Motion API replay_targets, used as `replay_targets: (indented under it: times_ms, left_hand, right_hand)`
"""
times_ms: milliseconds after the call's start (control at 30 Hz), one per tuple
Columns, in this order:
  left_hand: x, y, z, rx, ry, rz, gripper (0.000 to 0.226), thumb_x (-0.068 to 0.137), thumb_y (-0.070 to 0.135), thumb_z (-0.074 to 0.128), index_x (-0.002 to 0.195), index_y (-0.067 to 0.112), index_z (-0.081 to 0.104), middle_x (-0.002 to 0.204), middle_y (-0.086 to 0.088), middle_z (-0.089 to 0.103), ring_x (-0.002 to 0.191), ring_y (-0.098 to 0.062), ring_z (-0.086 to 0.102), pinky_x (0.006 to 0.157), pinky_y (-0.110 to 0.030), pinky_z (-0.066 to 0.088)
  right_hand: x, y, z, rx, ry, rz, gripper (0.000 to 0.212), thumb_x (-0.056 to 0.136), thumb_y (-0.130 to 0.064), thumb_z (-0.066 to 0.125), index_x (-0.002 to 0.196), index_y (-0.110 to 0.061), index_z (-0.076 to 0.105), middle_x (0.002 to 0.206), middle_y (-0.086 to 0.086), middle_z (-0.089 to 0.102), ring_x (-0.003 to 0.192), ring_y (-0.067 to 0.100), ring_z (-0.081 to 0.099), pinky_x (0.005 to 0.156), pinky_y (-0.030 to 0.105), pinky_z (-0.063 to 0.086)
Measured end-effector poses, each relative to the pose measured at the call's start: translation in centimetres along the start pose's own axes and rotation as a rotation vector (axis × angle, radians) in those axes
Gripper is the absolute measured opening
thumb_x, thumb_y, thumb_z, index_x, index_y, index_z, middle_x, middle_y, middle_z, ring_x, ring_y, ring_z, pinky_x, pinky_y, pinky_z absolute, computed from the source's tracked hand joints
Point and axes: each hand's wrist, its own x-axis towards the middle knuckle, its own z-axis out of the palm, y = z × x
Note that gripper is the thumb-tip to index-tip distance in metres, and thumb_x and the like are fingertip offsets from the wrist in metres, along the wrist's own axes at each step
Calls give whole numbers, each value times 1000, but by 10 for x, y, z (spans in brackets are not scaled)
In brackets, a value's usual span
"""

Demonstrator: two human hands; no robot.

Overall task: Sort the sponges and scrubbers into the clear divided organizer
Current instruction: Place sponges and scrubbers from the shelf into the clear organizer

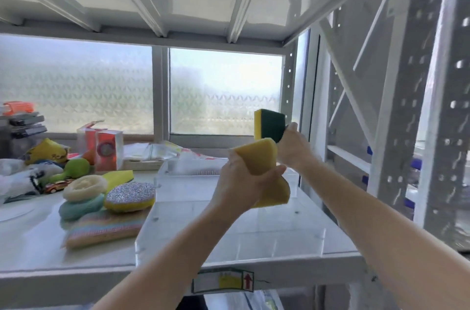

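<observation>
Left hand (239, 182) squeezing yellow sponge (264, 172) – right hand (292, 147) gripping green-topped sponge (269, 125), both hovering over organizer (229, 238) at shelf's right front corner. Compartments lying directly below; left hand nearer.

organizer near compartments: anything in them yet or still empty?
Near compartments of the clear organizer look empty: only the shelf shows through. Both yellow sponges are held above it. Far end is blurred, cannot tell.
</observation>
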Motion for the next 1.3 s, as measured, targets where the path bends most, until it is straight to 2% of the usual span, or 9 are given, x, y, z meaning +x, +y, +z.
replay_targets:
  times_ms: [167, 267, 433, 533, 667, 833, 933, 1100, 1300]
  left_hand:
    - [-12, 1, 28, -3, -83, -36, 64, 72, 46, 74, 110, 24, 28, 91, 11, 48, 92, -17, 55, 78, -36, 50]
    - [-15, -1, 34, -20, -91, -33, 62, 79, 39, 69, 121, 24, 26, 96, 10, 48, 95, -18, 56, 84, -41, 52]
    - [-20, 5, 35, 360, 41, 186, 62, 83, 32, 59, 131, 24, 21, 99, 1, 54, 84, -25, 60, 68, -34, 49]
    - [-25, 9, 43, 596, 27, 308, 54, 79, 22, 56, 126, 20, 29, 107, -7, 51, 84, -31, 62, 64, -31, 41]
    - [-25, 11, 60, 765, -18, 357, 50, 79, 15, 56, 123, 14, 34, 115, -15, 43, 76, -30, 61, 60, -29, 43]
    - [-18, 10, 76, 920, 0, 346, 50, 80, 12, 59, 122, 9, 32, 120, -17, 38, 53, -20, 37, 54, -28, 39]
    - [-15, 7, 85, 959, 56, 359, 49, 77, 13, 64, 118, 7, 37, 118, -17, 44, 47, -15, 25, 43, -25, 29]
    - [-15, 8, 85, 874, -43, 329, 54, 80, 16, 58, 125, 7, 31, 125, -15, 38, 74, -23, 48, 51, -27, 36]
    - [-7, 17, 56, 521, -336, 196, 65, 79, 33, 60, 135, 18, 30, 129, -3, 44, 109, -27, 54, 77, -34, 47]
  right_hand:
    - [11, 9, 7, 70, -231, 2, 69, 64, -61, 73, 108, -13, 50, 91, 4, 62, 85, 22, 62, 69, 31, 50]
    - [16, 15, 3, 152, -347, 63, 40, 70, -50, 74, 83, -17, 57, 77, 1, 60, 69, 12, 55, 61, 21, 45]
    - [24, 17, -1, 61, -377, 111, 43, 73, -55, 70, 69, -18, 48, 64, -3, 47, 56, 7, 45, 45, 15, 33]
    - [22, 15, 0, -11, -353, 120, 54, 63, -64, 72, 75, -16, 50, 67, -2, 49, 58, 8, 47, 47, 19, 35]
    - [20, 15, 6, -82, -323, 23, 110, 34, -83, 67, 113, -9, 48, 87, 2, 60, 75, 16, 59, 66, 31, 51]
    - [16, 18, -2, -87, -284, -45, 120, 64, -65, 70, 152, -23, -1, 133, 8, 52, 117, 28, 53, 90, 36, 44]
    - [18, 19, -6, -138, -281, -110, 112, 66, -66, 69, 150, -30, 4, 136, 8, 51, 119, 29, 52, 94, 37, 43]
    - [22, 15, -4, -262, -262, -172, 95, 58, -73, 68, 131, -25, 30, 105, 3, 63, 95, 24, 62, 84, 39, 52]
    - [31, 17, -1, -265, -198, -175, 81, 64, -62, 72, 121, -15, 40, 106, 6, 58, 91, 23, 57, 80, 35, 49]
